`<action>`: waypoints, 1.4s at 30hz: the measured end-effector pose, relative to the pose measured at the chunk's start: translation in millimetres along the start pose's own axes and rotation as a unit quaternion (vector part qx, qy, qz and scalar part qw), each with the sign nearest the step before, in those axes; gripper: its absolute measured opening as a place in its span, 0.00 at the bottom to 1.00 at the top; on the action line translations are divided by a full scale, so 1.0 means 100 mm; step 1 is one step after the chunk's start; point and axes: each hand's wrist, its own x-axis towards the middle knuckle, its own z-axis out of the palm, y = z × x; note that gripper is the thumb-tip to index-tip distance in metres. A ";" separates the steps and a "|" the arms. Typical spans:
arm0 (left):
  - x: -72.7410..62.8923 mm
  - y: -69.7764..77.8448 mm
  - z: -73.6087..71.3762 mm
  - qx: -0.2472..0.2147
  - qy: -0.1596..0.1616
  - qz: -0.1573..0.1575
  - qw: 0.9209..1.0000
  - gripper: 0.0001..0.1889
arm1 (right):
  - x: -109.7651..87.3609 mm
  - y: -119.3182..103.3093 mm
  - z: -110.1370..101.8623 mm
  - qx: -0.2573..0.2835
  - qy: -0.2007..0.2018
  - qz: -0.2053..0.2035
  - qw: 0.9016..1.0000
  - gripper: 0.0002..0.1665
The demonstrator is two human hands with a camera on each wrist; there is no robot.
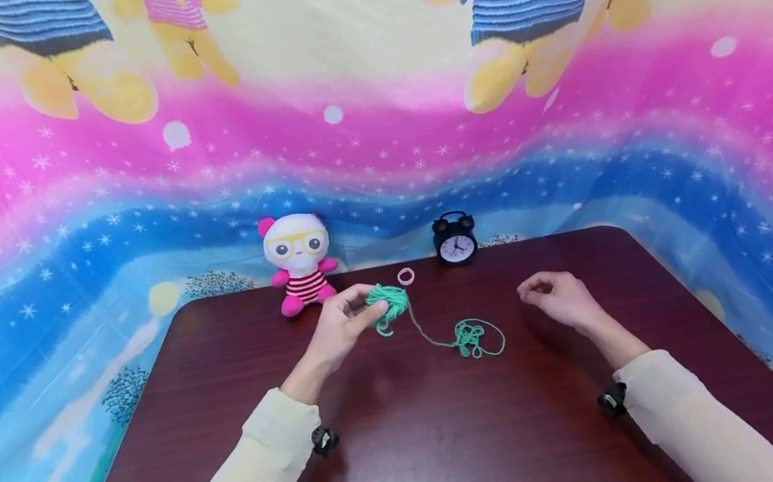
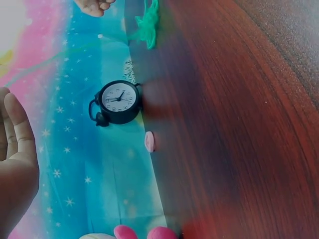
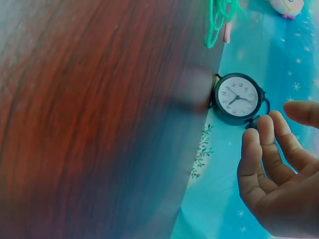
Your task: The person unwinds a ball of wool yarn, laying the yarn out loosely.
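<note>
Green yarn bundle (image 1: 387,301) is pinched by the left hand (image 1: 336,326) toward the far edge of the desk (image 1: 450,450) in the head view; its loose tangle (image 1: 473,338) is laid between the parted hands, nearer the right hand (image 1: 560,301). In the left-wrist view, the tangle is reached by a strand (image 2: 50,59). In the right-wrist view, nothing is held.

Green yarn (image 2: 148,26) partly beyond wrist views
</note>
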 end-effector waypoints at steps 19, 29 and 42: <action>0.01 -0.04 0.05 0.019 -0.029 -0.016 0.999 0.13 | -0.11 -0.64 0.34 0.046 -0.045 -0.119 0.991 0.09; 0.01 -0.04 0.08 0.025 -0.044 -0.021 0.998 0.13 | -0.15 -0.91 0.49 0.077 -0.085 -0.154 0.981 0.10; 0.02 -0.03 0.08 0.050 -0.078 -0.025 0.995 0.14 | -0.15 -1.08 0.63 0.079 -0.094 -0.194 0.973 0.10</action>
